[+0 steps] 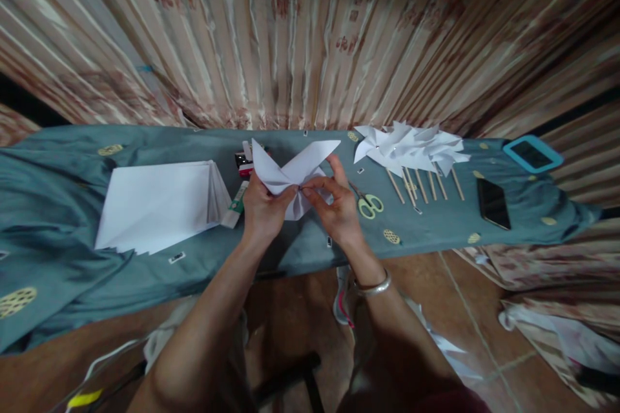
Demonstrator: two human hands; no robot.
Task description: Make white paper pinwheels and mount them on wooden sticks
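A white paper pinwheel [303, 164] is held up over the middle of the table, its pointed blades folded toward the centre. My left hand [264, 210] grips its left side, thumb pressed near the middle. From the right, my right hand [336, 206] closes thumb and fingers at the centre, where a tiny dark spot shows; I cannot make out whether it is a pin. Just right of that hand lie scissors [370, 205] with pale green handles. Beside my left hand are a green and white box [236, 206] and a small red and black item [245, 166].
A stack of white paper [155, 203] lies left on the teal cloth [271, 264]. Several pinwheels [411, 145] on wooden sticks [421, 184] rest at the back right. Farther right are a black phone [493, 203] and a blue-framed device [533, 153]. A pleated curtain [290, 39] hangs behind.
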